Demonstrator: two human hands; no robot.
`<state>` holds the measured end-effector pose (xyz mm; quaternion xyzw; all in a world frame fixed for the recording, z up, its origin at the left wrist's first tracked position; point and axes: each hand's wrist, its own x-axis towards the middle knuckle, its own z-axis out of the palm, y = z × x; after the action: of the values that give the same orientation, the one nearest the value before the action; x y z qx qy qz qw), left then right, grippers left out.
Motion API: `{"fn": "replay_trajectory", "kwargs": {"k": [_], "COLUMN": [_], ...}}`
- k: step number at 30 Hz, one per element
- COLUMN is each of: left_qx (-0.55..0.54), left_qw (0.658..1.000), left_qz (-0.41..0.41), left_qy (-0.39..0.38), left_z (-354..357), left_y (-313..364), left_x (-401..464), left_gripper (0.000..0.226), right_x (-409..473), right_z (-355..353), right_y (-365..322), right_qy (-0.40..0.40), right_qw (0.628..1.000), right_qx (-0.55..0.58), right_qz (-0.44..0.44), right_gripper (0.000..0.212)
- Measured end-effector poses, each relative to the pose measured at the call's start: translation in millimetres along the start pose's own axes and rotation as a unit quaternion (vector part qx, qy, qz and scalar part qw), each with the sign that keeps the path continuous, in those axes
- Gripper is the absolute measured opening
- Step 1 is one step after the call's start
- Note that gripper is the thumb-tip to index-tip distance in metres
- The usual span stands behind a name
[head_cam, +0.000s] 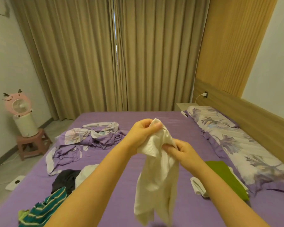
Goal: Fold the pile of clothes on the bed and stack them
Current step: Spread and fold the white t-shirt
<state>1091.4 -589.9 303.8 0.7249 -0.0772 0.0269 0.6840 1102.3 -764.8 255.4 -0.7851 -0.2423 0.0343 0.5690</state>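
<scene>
Garment in hand: a cream ribbed top [156,174], held up over the middle of the bed [154,118] so it hangs free and I can find its edges before laying it flat.

Left hand [143,133]: raised higher, my fingers [156,126] curled round a bunched corner at the top of the cloth; I judge this is the anchor point.

Right hand [182,150]: lower and just beside the left, its fingers pinching a fold of the same cloth, apparently feeling for a seam or hem.

Hang: the lower part drops limp and twisted toward me; which end is up I cannot tell.

Unfolded pile: striped green shirt [44,208], dark garment [65,179] and white piece [85,172] lie bunched together at my near left.

Stack side: a green folded piece [226,179] lies flat at my right, near the floral pillows [236,141], with a small white item [197,185] at its near-left edge, so finished things seem kept well apart from the pile.

Bedding: a crumpled purple sheet [88,140] sits further left.

Progress: early, by my guess; most pieces are not yet folded.
</scene>
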Motion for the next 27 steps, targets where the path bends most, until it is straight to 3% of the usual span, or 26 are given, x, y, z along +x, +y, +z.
{"fn": "replay_trajectory", "kwargs": {"k": [2, 5, 8, 11, 12, 14, 16, 18, 20, 23, 25, 27], "left_qx": [-0.051, -0.132, -0.063, -0.053, -0.063, -0.085, -0.085, -0.058, -0.041, -0.09, -0.089, -0.051], "left_qw": [0.998, 0.987, 0.991, 0.994, 0.996, 0.996, 0.996, 0.997, 0.996, 0.989, 0.98, 0.984], "left_qz": [-0.032, -0.082, -0.074, -0.039, -0.034, -0.032, -0.027, -0.034, -0.047, -0.083, -0.109, -0.099], "left_qy": [0.01, -0.043, -0.091, -0.085, -0.057, -0.011, -0.02, -0.047, -0.056, -0.086, -0.143, -0.142], "left_z": [-4, -11, -10, -5, -6, -13, -19, -18, -15, -18, -22, -27], "left_y": [0, -25, -57, -67, -63, -48, -31, -16, -5, 6, 6, 1], "left_x": [3, -4, -22, -32, -33, -29, -22, -16, -12, -9, -13, -18], "left_gripper": [0.038, 0.064, 0.039, 0.038, 0.033, 0.03, 0.033, 0.034, 0.025, 0.012, 0.023, 0.029], "right_x": [1, 7, 19, 27, 28, 24, 15, 9, 5, 6, 8, 11], "right_z": [0, -4, -8, -11, -12, -15, -14, -9, -5, -2, -1, 1], "right_y": [-5, -16, -22, -25, -24, -21, -23, -27, -29, -29, -29, -29], "right_qy": [0.048, 0.1, 0.16, 0.211, 0.229, 0.261, 0.202, 0.068, -0.023, 0.033, 0.076, 0.099], "right_qw": [0.998, 0.988, 0.975, 0.963, 0.962, 0.965, 0.959, 0.963, 0.968, 0.977, 0.979, 0.982], "right_qx": [0.046, 0.12, 0.154, 0.168, 0.146, -0.008, -0.155, -0.172, -0.141, -0.12, -0.107, -0.071], "right_qz": [-0.001, -0.02, -0.007, 0.003, -0.001, -0.035, -0.127, -0.198, -0.204, -0.175, -0.155, -0.143], "right_gripper": [0.023, 0.02, 0.018, 0.014, 0.019, 0.034, 0.049, 0.053, 0.051, 0.031, 0.016, 0.007]}}
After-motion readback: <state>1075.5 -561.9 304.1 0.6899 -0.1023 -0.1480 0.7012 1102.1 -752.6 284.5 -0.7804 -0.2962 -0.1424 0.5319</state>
